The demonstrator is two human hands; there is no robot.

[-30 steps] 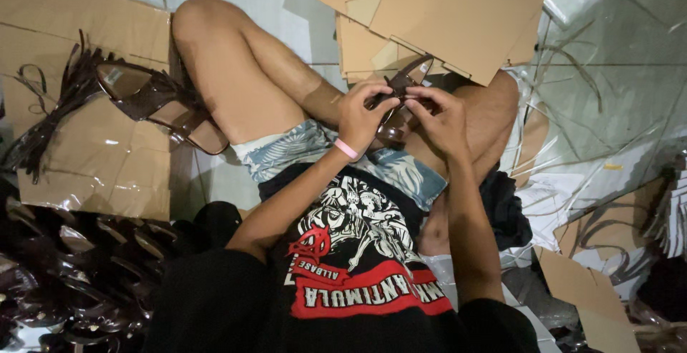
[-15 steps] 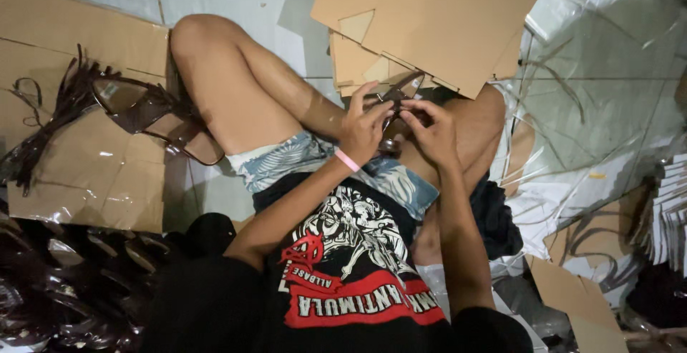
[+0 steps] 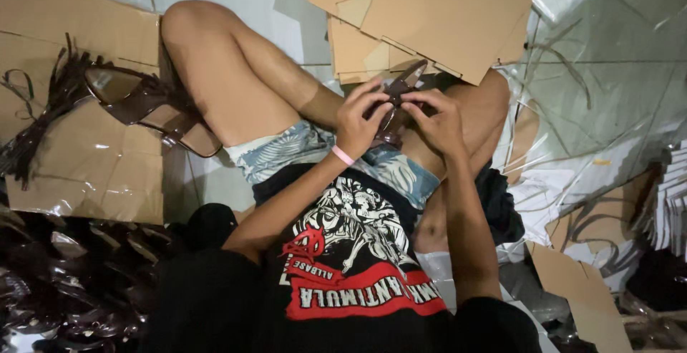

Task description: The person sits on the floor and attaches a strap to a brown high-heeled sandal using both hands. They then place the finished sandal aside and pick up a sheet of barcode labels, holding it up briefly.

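I sit on the floor with one bare knee raised. My left hand (image 3: 360, 119), with a pink band at the wrist, and my right hand (image 3: 438, 121) meet over my lap. Both grip a small dark brown sandal piece (image 3: 398, 89) with a strap end sticking up between the fingers. The fingers hide most of it. Thumbs and forefingers pinch it from either side, close above my patterned shorts (image 3: 283, 150).
A dark brown sandal (image 3: 147, 107) lies on cardboard (image 3: 79, 174) at the left beside a bundle of dark straps (image 3: 36, 120). Cardboard sheets (image 3: 436, 9) lie beyond my hands. Clear plastic sheets (image 3: 608, 81) cover the right. Glossy dark shoe parts (image 3: 64, 281) pile up at lower left.
Both hands stay together on the dark piece, with only small finger movement. The view has shifted slightly, so everything sits a little differently in the picture.
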